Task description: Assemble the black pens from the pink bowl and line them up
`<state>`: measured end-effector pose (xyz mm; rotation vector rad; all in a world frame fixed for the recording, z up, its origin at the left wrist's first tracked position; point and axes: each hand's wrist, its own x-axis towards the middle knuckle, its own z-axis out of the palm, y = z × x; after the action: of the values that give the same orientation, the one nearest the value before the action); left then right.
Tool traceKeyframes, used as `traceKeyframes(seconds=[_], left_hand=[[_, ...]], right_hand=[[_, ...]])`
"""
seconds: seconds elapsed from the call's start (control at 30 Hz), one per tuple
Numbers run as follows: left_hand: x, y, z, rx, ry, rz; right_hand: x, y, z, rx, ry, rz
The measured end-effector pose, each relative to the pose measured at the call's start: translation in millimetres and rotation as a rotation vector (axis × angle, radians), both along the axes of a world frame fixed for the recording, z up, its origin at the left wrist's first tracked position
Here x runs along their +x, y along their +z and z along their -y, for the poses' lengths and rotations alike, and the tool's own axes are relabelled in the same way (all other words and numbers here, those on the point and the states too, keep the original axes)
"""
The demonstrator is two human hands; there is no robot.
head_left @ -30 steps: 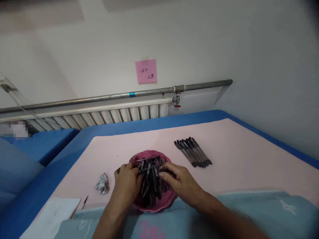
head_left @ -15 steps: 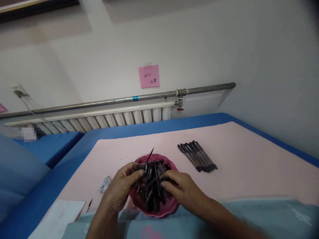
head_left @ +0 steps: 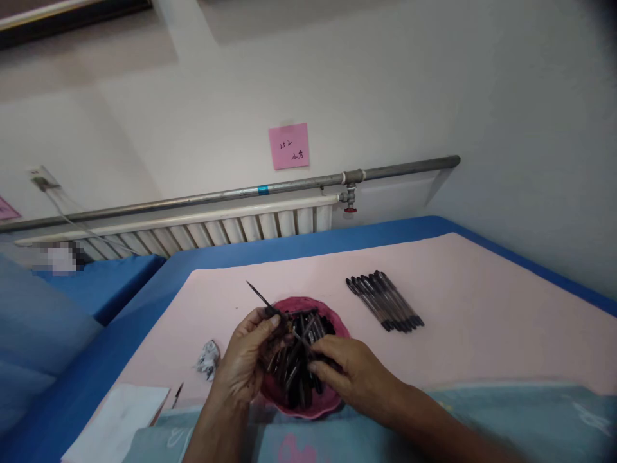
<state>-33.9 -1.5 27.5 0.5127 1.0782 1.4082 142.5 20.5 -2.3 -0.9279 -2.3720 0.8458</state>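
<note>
My left hand, fingers closed in a pinch, is at the left rim of a pink bowl with a wavy edge. It grips a thin dark pen refill, whose pointed end sticks out up and to the left. My right hand is closed over the bowl's right side, its thumb and fingers pinching a slim dark pen part that slants toward the left hand. Whether this part joins the refill cannot be made out. Several dark pens and pen parts fill the bowl under both hands.
A row of several capped black pens lies right of the bowl on the pink sheet. To the left are crumpled paper, a small dark pen piece and white paper. Teal cloth lies in front; a radiator stands behind.
The refill in my left hand has swung from pointing up-right to pointing up-left. The slim part at my right hand now slants the other way. Both hands stay over the bowl.
</note>
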Motion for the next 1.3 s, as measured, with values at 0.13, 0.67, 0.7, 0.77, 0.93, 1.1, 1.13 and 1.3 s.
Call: traceKeyframes(seconds=[0.13, 0.67, 0.7, 0.77, 0.93, 1.1, 1.13, 1.3], left_hand=[[0.6, -0.1, -0.3, 0.011, 0.019, -0.018], [4.9, 3.7, 4.6, 0.066, -0.029, -0.074], [5.1, 3.7, 4.8, 0.073, -0.033, -0.079], [4.9, 3.4, 5.2, 0.088, -0.047, -0.087], [4.7, -0.3, 6.3, 0.15, -0.131, -0.202], [9.7, -3.1, 8.2, 0.168, -0.335, -0.347], [11.1, -3.6, 8.6, 0.156, -0.377, -0.354], [19.9, -10.7, 8.4, 0.137, -0.412, -0.392]], right_hand=[[-0.6, 0.2, -0.3, 0.009, 0.004, 0.004], [-1.0, -0.6, -0.5, 0.014, -0.006, 0.036], [-1.0, -0.8, -0.3, 0.015, -0.01, 0.032], [-1.2, -1.3, 0.0, 0.017, -0.014, 0.027], [-2.2, -4.0, 0.5, 0.009, -0.033, 0.032], [-2.9, -5.5, -0.4, -0.057, -0.106, -0.071], [-2.6, -4.6, -0.5, -0.077, -0.126, -0.106], [0.0, 1.0, 0.1, -0.047, -0.18, -0.165]])
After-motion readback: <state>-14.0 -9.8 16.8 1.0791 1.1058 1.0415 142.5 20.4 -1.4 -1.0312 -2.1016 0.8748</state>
